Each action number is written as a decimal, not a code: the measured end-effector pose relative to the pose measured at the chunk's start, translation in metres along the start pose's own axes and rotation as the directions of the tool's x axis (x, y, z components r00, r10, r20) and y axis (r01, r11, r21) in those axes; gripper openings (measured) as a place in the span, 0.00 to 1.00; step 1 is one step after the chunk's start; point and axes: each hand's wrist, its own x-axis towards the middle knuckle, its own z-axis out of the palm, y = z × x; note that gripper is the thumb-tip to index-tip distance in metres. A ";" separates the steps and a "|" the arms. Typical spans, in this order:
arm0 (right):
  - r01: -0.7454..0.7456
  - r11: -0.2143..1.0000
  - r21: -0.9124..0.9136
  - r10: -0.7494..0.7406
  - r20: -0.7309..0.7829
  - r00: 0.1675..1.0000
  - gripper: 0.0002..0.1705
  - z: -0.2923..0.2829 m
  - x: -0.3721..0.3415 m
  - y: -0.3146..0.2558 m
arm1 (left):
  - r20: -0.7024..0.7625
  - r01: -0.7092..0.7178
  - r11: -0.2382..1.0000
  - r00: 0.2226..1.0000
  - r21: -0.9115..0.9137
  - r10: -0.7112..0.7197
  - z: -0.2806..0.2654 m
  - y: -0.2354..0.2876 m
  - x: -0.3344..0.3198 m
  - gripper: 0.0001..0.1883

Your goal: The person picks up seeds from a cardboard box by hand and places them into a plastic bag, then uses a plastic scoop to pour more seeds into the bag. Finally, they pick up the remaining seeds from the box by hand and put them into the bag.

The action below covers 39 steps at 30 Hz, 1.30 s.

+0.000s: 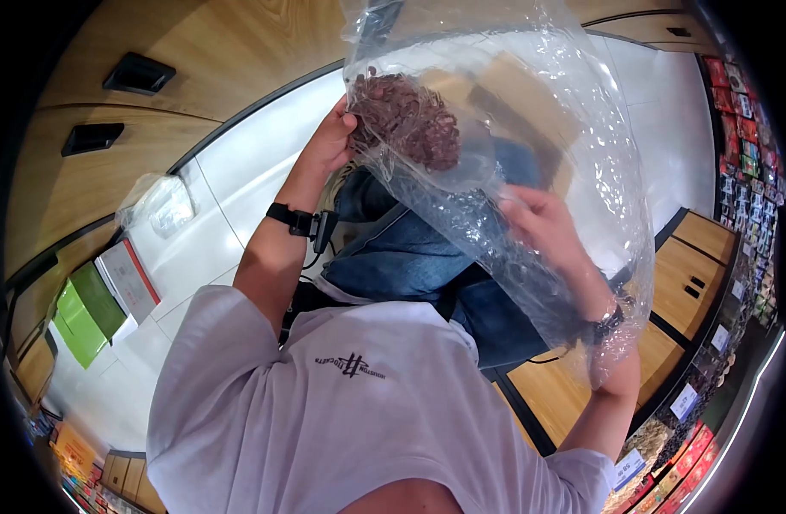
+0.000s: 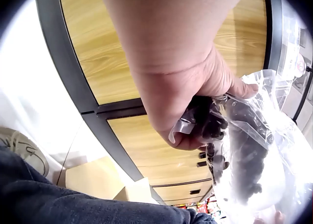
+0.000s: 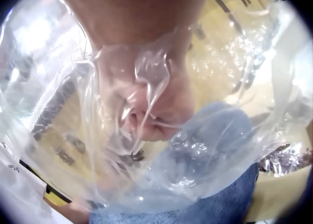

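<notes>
A large clear plastic bag (image 1: 594, 111) hangs across the lap, with dark reddish-brown pieces (image 1: 410, 120) bunched at its left end. The left hand (image 1: 331, 137) grips the bag beside these pieces, its thumb over the plastic; in the left wrist view the left hand (image 2: 183, 102) curls round the plastic and dark pieces (image 2: 210, 119). The right hand (image 1: 543, 227) is inside the bag, with curled fingers at the end of a clear, rounded, scoop-like piece (image 1: 474, 167). Plastic partly veils the right hand (image 3: 151, 102) in the right wrist view.
Wooden cabinets (image 1: 153, 51) with black handles stand at the upper left. A green box (image 1: 89, 313) and a crumpled clear bag (image 1: 166, 206) lie on the white floor (image 1: 230, 180). A cardboard box (image 1: 530, 103) shows behind the plastic. Shelves of packets (image 1: 744, 146) line the right.
</notes>
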 end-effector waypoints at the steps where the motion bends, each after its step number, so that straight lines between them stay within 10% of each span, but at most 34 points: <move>1: 0.002 1.000 -0.008 -0.003 -0.029 1.000 0.18 -0.001 -0.002 -0.002 | -0.016 0.013 0.999 1.000 0.036 -0.013 0.002 -0.001 0.000 0.54; 21: -0.053 0.987 -0.149 0.028 -0.168 0.985 0.23 -0.020 -0.040 -0.013 | -0.029 0.251 0.966 0.967 -0.063 -0.254 -0.040 -0.056 0.008 0.43; 23: -0.081 0.980 -0.181 0.050 -0.174 0.984 0.24 -0.021 -0.037 -0.016 | -0.104 0.152 0.932 0.987 0.330 -0.125 -0.037 -0.050 0.010 0.38; 39: -0.011 0.986 -0.169 0.022 0.066 0.998 0.20 0.030 0.035 -0.051 | -0.575 0.432 0.774 0.811 0.463 -0.109 -0.077 -0.006 -0.048 0.37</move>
